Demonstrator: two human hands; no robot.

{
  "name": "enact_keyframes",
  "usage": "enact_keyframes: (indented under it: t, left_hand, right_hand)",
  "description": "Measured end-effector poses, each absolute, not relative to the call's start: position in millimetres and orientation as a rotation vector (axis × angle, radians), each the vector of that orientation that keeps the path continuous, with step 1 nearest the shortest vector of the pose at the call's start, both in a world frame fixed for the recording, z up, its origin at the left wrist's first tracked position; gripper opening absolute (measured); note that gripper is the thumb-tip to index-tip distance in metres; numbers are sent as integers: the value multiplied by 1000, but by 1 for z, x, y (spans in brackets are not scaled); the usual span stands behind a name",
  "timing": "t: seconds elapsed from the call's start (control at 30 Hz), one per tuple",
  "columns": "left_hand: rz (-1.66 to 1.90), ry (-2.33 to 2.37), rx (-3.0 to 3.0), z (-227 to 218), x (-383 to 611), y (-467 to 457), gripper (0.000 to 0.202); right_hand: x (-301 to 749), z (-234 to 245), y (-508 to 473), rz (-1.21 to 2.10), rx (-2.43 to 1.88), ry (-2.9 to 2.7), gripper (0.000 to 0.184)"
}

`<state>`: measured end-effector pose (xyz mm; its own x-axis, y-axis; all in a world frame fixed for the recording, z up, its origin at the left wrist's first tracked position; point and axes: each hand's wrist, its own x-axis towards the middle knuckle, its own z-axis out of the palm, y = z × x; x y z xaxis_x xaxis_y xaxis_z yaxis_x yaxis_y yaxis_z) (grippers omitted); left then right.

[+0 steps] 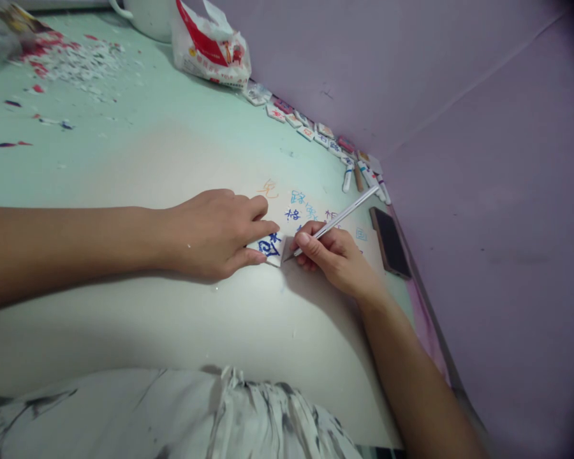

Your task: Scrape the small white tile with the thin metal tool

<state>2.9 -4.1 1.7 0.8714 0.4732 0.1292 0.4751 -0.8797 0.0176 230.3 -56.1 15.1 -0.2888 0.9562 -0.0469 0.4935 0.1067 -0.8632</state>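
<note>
My left hand lies on the table, its thumb and fingers closed around a small flat white block that looks like an eraser. A blue character is drawn on the block's face; my fingers cover its left part. My right hand pinches a slim silver craft knife like a pen, handle slanting up to the right. The dark pointed tip is at the block's right edge; whether it cuts in, I cannot tell. Handwritten characters in blue, orange and purple mark the tabletop beyond my hands.
A phone lies at the table's right edge. Along the purple wall run several small marked blocks and pens. A white and red plastic bag, a white mug and a pile of white and red shavings are at the back.
</note>
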Motion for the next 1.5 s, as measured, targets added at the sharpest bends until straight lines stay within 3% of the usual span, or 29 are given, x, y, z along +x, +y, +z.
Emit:
enact_keyframes:
  t: [1.5]
  left_hand:
    - [-201, -783, -3044, 4, 4, -5, 44]
  right_hand:
    - [230, 16, -56, 1099, -1442, -1852, 62]
